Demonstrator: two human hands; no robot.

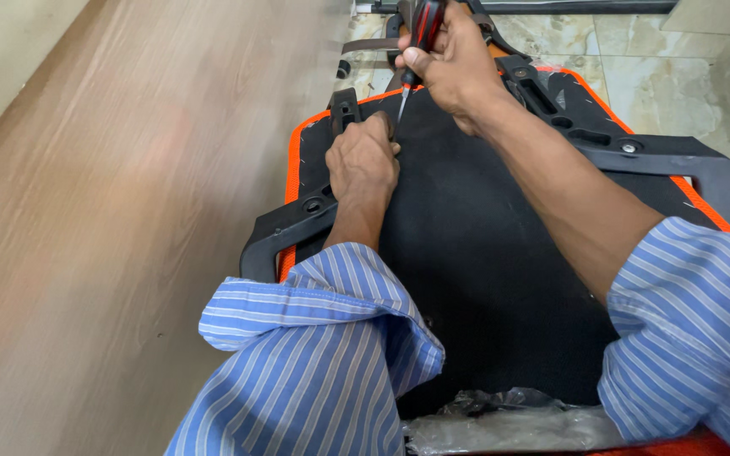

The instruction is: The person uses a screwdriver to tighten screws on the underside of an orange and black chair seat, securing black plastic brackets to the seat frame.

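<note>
Your right hand [458,63] fingers wrapped round screwdriver [420,38]: rigid, grippy handle. Your left hand [363,160] fingers pinching black fabric [466,236]: soft, light; grip near edge beside stiff plastic frame [703,173].

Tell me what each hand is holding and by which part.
The right hand grips a screwdriver by its red and black handle, tip down at the black fabric panel. The left hand pinches the panel's edge beside the tip.

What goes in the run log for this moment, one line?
right hand: grips red-and-black screwdriver, tip down | left hand: presses black fabric panel | orange-edged black plastic frame
</note>
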